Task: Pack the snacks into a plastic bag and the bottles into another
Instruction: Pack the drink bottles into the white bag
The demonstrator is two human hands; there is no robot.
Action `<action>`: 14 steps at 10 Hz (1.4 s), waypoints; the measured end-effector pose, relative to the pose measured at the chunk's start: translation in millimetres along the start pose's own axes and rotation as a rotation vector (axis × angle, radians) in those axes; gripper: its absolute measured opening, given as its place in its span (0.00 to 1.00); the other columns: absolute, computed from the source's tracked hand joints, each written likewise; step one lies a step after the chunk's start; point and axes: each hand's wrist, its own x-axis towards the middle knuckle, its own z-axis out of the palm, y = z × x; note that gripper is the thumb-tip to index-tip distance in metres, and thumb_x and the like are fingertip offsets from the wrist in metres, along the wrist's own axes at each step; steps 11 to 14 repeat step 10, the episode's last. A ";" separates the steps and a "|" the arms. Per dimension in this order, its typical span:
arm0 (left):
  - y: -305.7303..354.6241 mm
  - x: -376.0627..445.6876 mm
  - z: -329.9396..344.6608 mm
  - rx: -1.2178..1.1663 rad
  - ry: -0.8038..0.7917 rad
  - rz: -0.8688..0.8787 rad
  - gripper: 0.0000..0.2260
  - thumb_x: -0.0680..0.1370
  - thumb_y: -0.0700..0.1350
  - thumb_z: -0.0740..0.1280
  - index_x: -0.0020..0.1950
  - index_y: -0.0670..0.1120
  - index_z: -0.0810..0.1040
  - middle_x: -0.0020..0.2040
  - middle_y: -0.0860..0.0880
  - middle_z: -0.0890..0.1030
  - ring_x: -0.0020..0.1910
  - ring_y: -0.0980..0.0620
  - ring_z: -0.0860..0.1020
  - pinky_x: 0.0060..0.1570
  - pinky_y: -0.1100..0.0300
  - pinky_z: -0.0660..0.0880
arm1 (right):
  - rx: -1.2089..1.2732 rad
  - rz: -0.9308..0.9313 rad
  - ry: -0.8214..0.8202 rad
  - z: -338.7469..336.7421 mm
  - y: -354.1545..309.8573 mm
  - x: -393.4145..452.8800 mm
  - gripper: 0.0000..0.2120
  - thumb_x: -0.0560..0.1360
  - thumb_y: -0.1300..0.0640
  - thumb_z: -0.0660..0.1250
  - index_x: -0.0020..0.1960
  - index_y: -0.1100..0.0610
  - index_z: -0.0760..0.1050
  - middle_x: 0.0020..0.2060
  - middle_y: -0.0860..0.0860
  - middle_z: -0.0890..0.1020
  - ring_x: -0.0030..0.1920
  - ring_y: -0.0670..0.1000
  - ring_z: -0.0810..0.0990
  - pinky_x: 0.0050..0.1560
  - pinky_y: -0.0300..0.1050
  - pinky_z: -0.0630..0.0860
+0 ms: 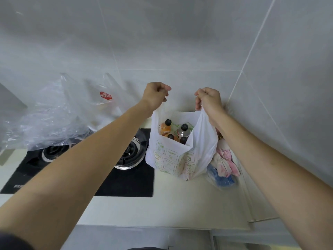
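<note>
Grey wall tiles stood behind the bench [180,204]. From left: a clear bag [54,114] lay on the stove [126,181]; the left hand [155,95] and right hand [209,101] each gripped a handle of the white bag [171,159]. Four bottles [182,129] were inside. Snacks looked packed in another bag [224,168], so little seemed left.

Thin plastic film, black glass and pale tile under your hands.

You grip a white bag [182,159] of thin, opaque, softly creased plastic printed in green; the bottles [173,131] inside look like clear plastic with matt black caps. Beside it a clear bag [223,170] of glossy film shows soft pink and blue packets. The crinkled transparent sheeting [50,120] at left glints. The hob [133,184] is smooth glossy black, its burner ring [131,154] bright metal. The counter [180,201] is smooth, matt cream; the wall tiles [162,42] have a satin sheen.
</note>
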 end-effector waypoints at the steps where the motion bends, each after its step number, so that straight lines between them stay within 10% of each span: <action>1: -1.9 -4.2 5.3 0.045 -0.031 0.006 0.14 0.80 0.35 0.56 0.52 0.43 0.82 0.43 0.47 0.79 0.39 0.50 0.80 0.51 0.56 0.81 | -0.030 0.042 -0.015 -2.0 2.3 -3.2 0.09 0.79 0.62 0.64 0.41 0.59 0.78 0.30 0.54 0.78 0.28 0.53 0.78 0.35 0.45 0.78; 5: -16.6 -20.3 5.6 0.254 -0.027 0.040 0.09 0.79 0.38 0.63 0.56 0.46 0.80 0.45 0.47 0.78 0.37 0.51 0.75 0.26 0.72 0.68 | -0.197 -0.031 0.044 -18.0 7.3 -22.9 0.06 0.75 0.60 0.67 0.39 0.54 0.79 0.35 0.53 0.87 0.42 0.55 0.88 0.57 0.55 0.81; 7: -12.0 -30.6 2.4 0.433 0.001 0.194 0.11 0.80 0.44 0.67 0.62 0.47 0.79 0.57 0.46 0.76 0.51 0.51 0.76 0.51 0.61 0.71 | -0.331 -0.081 0.106 -24.9 5.5 -31.9 0.09 0.75 0.57 0.69 0.56 0.52 0.78 0.42 0.43 0.83 0.52 0.52 0.83 0.57 0.50 0.79; 9: 4.6 -53.4 -6.6 0.513 0.081 0.246 0.12 0.80 0.48 0.67 0.63 0.48 0.78 0.58 0.49 0.76 0.53 0.51 0.77 0.51 0.59 0.72 | -0.507 -0.304 0.084 -31.7 -5.5 -43.5 0.17 0.76 0.57 0.70 0.64 0.56 0.75 0.60 0.52 0.78 0.62 0.53 0.77 0.63 0.52 0.75; 14: 12.6 -72.9 -13.8 0.590 0.146 0.270 0.15 0.80 0.50 0.66 0.66 0.49 0.77 0.60 0.48 0.77 0.57 0.49 0.77 0.54 0.53 0.76 | -0.512 -0.388 0.025 -26.9 -11.3 -52.0 0.17 0.77 0.57 0.70 0.65 0.57 0.75 0.61 0.52 0.79 0.62 0.51 0.77 0.64 0.51 0.75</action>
